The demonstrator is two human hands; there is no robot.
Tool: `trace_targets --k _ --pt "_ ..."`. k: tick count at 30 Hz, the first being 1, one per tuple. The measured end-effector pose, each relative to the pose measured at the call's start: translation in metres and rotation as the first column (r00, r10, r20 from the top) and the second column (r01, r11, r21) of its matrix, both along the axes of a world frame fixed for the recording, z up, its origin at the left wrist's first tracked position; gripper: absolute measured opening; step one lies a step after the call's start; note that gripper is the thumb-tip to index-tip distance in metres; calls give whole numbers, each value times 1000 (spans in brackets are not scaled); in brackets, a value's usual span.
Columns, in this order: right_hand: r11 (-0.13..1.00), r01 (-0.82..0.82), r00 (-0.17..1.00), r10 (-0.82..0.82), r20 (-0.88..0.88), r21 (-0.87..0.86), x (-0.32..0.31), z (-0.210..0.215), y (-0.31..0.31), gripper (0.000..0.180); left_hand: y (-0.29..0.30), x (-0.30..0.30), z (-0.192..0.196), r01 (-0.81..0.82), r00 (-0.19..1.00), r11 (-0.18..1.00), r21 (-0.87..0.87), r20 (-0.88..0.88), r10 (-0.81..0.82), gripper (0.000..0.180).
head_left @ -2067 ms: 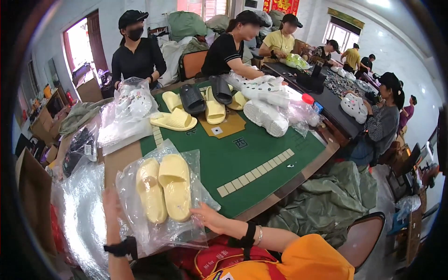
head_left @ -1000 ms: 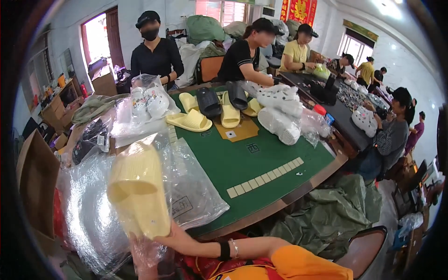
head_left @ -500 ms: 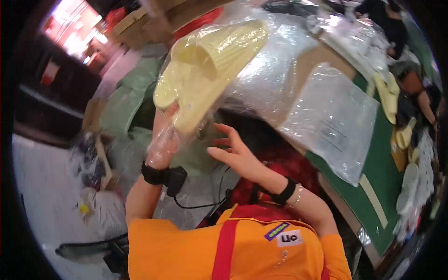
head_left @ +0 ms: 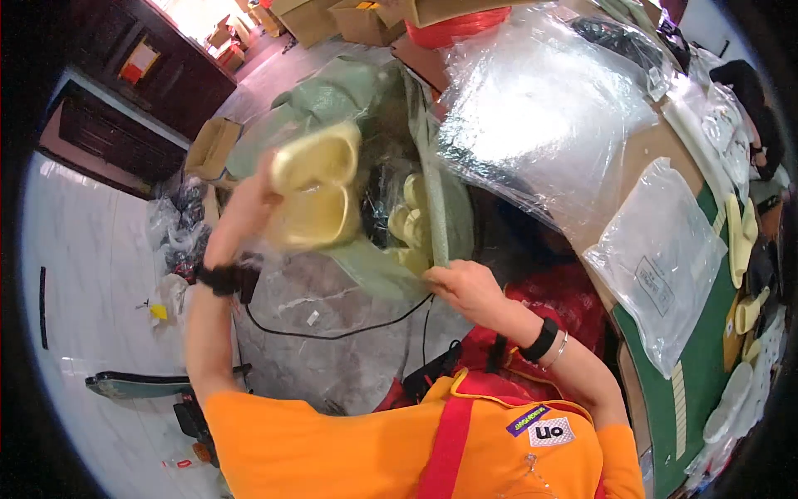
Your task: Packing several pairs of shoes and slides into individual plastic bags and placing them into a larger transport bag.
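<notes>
Yellow slipper pair (head_left: 312,218) is in the air, just beside the mouth of the green sack (head_left: 449,216), on its left side, not inside. Openings face the sack side. Motion blur on the pair; can't tell cleanly whether film wraps it.

Left hand (head_left: 256,195) is clamped on the pair's far end from the sack. Both slippers sit one against the other in a single grip, likely so they move as one unit and the other hand is free. Exact finger placement is lost in blur.

Right hand (head_left: 470,291) is closed on the sack's near rim, fingers pinching the edge. My read: limp fabric, so the rim needs a hand to hold the mouth spread. Hands are well apart, one on each side of the opening.

Inside the sack: more yellow slippers (head_left: 407,220) against the right wall, dark glossy stuff next to them, too murky to identify.

Further out: black cable (head_left: 332,336) across the floor below the sack. Right side, the green-topped table (head_left: 690,366) carries a flat clear bag (head_left: 657,266), probably within easy reach on purpose. Stacked clear film (head_left: 540,108) lies beyond, red twine roll (head_left: 457,29) behind it.
</notes>
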State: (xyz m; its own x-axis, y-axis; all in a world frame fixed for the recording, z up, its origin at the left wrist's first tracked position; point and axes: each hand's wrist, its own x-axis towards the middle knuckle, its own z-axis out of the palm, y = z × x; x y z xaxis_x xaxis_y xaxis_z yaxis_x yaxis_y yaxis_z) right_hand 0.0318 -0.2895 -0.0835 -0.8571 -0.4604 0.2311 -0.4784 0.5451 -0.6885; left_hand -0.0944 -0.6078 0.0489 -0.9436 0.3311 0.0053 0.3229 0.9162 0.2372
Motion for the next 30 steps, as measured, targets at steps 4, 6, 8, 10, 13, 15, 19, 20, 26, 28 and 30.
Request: trace_targets --k 4,6,8,10,13,15,19,20,26,28,30 --pt "998 -65 990 63 -127 -17 7 14 -23 13 29 -33 -34 368 876 889 -272 424 -232 37" --pt "999 -41 992 39 -120 -16 7 16 -21 12 70 -45 -34 487 838 771 -409 469 -280 31" --pt "1000 -6 993 5 -117 -10 8 17 -18 11 88 -69 -56 653 755 608 -452 443 -482 27" --pt "1000 -16 989 15 -144 -4 6 14 -15 9 105 -101 -98 701 688 427 -572 383 -616 22" --pt "996 -2 992 -10 -125 -92 13 13 -16 10 107 -145 -149 646 542 320 -693 122 -832 17" --pt "994 -13 988 -4 -156 -109 14 12 -14 12 100 -168 -189 514 747 510 -689 67 -662 20" --pt "995 26 994 -36 -107 -94 14 8 4 13 130 -185 -156 634 772 465 -618 471 -427 28" --pt "995 41 993 -51 -111 -92 14 9 3 13 127 -189 -167 653 756 447 -611 490 -433 28" --pt "999 -30 962 36 270 -27 9 20 7 22 113 -145 -262 517 828 517 -682 247 -502 46" --pt "978 160 985 -148 87 -138 12 18 40 30 148 -116 -193 549 820 532 -645 291 -494 48" --pt "870 403 894 -440 -81 -284 8 18 65 45 160 -115 -122 446 862 793 -414 437 -257 47"
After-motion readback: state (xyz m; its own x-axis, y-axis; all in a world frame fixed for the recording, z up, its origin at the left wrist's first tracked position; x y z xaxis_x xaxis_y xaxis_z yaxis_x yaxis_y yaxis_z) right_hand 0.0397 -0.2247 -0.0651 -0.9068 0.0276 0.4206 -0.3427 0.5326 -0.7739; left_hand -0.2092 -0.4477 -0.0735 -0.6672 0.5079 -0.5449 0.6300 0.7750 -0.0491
